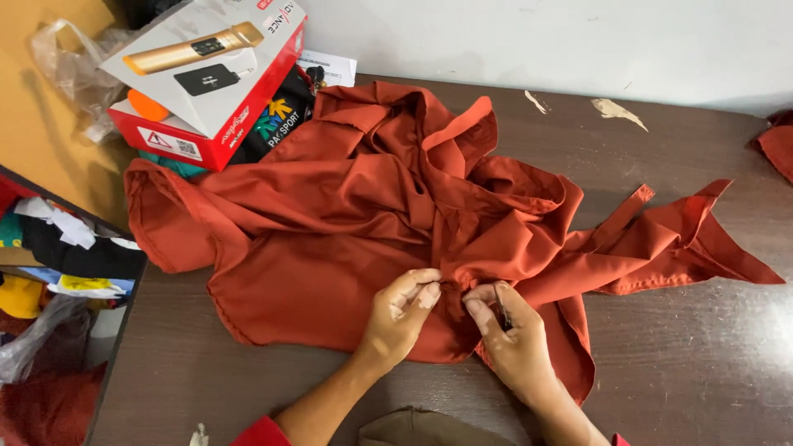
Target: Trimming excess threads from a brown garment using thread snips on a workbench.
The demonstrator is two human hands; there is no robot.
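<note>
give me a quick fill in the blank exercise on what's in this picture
1. Both hands, left hand and right hand, pinch a ____-coloured garment.
2. The garment lies on a dark brown ____.
3. The red and white box sits at the garment's upper ____.
4. The right hand holds a small dark ____ against the cloth.

Missing words: rust; table; left; tool

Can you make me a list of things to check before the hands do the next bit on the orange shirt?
1. Left hand pinching the rust-orange garment: ok.
2. Right hand gripping the same fold: ok.
3. Small dark tool in the right hand, what kind: cannot tell.
4. Garment lying flat: not ok, bunched and creased.
5. Garment fully on the brown table: ok.
6. Red and white box away from the hands: ok.
</note>
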